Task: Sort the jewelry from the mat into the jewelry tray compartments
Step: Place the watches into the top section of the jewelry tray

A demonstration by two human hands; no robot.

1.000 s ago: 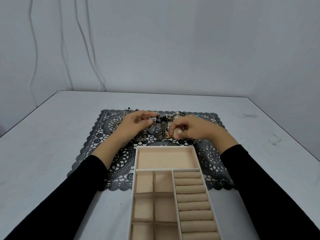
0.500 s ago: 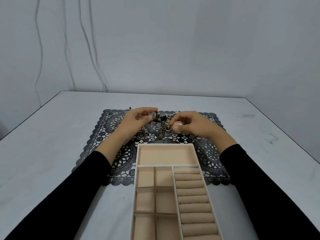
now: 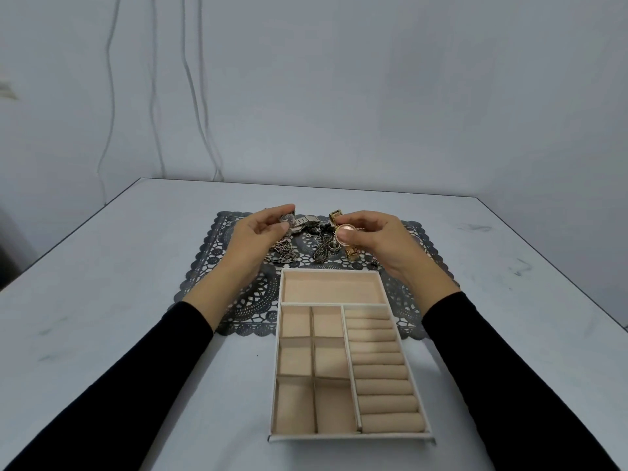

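Head view: a person's left hand (image 3: 253, 241), at 11 o'clock from the jewelry tray (image 3: 353, 436), pinches a silver watch (image 3: 295, 222) between thumb and curled fingers. The right hand (image 3: 380, 239), at 1 o'clock, pinches a gold watch (image 3: 343, 231) by its rose-coloured face. Between the hands, a jewelry heap (image 3: 321, 248) lies on the black lace mat (image 3: 217, 253) at the tray's 12 o'clock. The tray's far end overlaps the mat on a grey table (image 3: 102, 300).

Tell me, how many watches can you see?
2. A silver watch is pinched in the left hand. A gold watch is held in the right hand. Both are above the jewelry pile on the mat. More may hide in that pile.
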